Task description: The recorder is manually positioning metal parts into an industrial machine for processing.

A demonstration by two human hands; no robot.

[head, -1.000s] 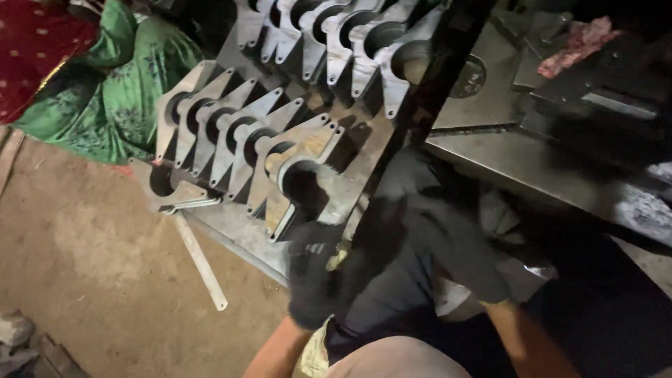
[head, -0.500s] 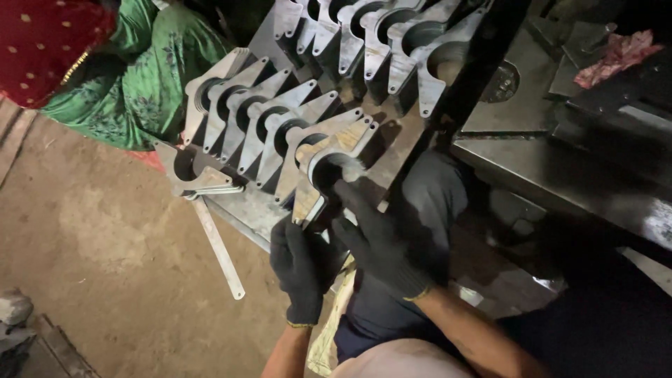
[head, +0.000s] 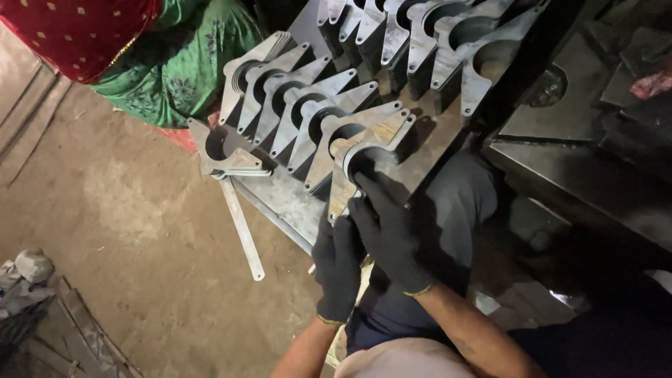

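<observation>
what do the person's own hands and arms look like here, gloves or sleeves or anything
Both hands wear dark, near-black knitted gloves: the left hand and the right hand. Each glove ends at the wrist in a thin yellowish cuff edge. Past the cuffs the forearms are bare, with no sleeves, watch or markings in view.

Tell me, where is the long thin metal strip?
In the head view, the long thin metal strip lies left of centre, running from under the small flat stack of plates out over the dirt floor, left of the gloved left hand.
</observation>
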